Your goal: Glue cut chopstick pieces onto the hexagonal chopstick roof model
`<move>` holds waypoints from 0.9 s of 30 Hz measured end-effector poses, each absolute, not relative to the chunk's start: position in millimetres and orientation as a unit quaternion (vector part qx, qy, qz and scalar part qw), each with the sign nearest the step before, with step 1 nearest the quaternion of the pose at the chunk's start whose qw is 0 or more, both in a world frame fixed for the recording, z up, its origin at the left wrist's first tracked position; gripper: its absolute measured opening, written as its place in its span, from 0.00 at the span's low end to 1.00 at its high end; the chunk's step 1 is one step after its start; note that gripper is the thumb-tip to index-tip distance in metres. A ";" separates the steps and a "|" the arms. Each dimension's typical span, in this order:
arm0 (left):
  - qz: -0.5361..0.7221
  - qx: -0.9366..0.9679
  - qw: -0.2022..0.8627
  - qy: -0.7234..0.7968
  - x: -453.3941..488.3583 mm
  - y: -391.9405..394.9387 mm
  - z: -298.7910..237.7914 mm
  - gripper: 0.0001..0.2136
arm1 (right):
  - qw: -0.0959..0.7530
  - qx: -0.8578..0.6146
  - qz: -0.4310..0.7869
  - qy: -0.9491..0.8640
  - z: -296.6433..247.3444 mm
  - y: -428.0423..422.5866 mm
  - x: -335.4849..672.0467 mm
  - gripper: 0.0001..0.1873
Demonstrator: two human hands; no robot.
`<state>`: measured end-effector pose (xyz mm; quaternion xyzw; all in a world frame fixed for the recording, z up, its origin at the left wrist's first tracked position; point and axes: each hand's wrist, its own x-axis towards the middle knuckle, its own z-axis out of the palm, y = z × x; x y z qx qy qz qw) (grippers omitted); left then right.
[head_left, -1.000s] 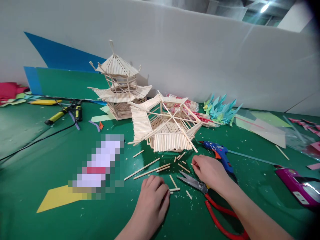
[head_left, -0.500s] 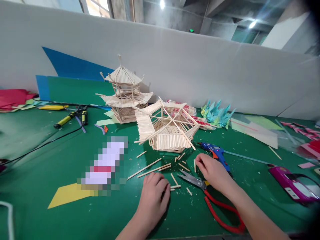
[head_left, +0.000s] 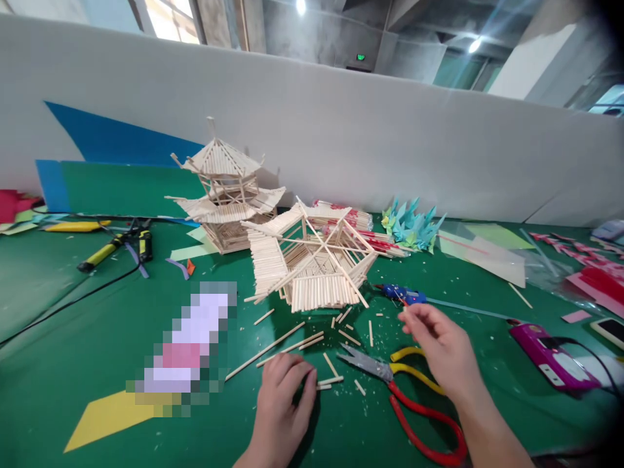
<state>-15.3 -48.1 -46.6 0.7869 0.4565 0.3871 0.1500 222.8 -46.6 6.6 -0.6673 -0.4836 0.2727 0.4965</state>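
Note:
My left hand (head_left: 285,400) rests palm down on the table, fingers loosely bent and thumb apart, with nothing visible in it. Thin wooden sticks (head_left: 290,349) lie by its fingertips, and short cut pieces (head_left: 331,382) beside its thumb. My right hand (head_left: 433,335) has its fingers curled at the handle side of a blue glue gun (head_left: 402,294), whose handle it hides. Red-and-yellow-handled pliers (head_left: 368,364) lie open between my hands. Beyond them sits an unfinished wooden-stick frame (head_left: 324,260) with partly slatted roof sides and bare crossed sticks on top.
A stick pagoda (head_left: 221,195) stands behind, left. Near the partition (head_left: 312,130) are stick bundles (head_left: 390,244) and folded turquoise paper (head_left: 414,224). Wire strippers (head_left: 114,247) and yellow paper (head_left: 104,416) lie left; a purple power strip (head_left: 550,357) with a cord lies right.
My right hand has moved right and up from a short stick, which now lies on the table, to the glue gun. My left hand stays in place; the view has shifted slightly.

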 end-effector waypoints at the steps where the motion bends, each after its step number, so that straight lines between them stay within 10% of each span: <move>1: 0.394 0.785 0.151 0.454 -14.9 -48.2 -44.2 0.04 | 0.524 -0.668 0.271 -0.454 6.3 -48.0 226.8 0.10; 6: 0.393 0.790 0.186 0.432 -5.4 -50.4 -24.2 0.09 | 0.585 -0.645 0.307 -0.382 2.5 -58.4 232.4 0.10; 16: 0.352 0.709 0.424 0.440 18.5 -57.6 -14.4 0.06 | 0.323 -0.608 0.396 -0.607 -11.2 -73.0 172.2 0.09; 27: 0.272 0.677 0.493 0.474 6.3 -47.6 -11.0 0.09 | 0.241 -0.548 0.346 -0.722 -10.7 -67.8 162.2 0.06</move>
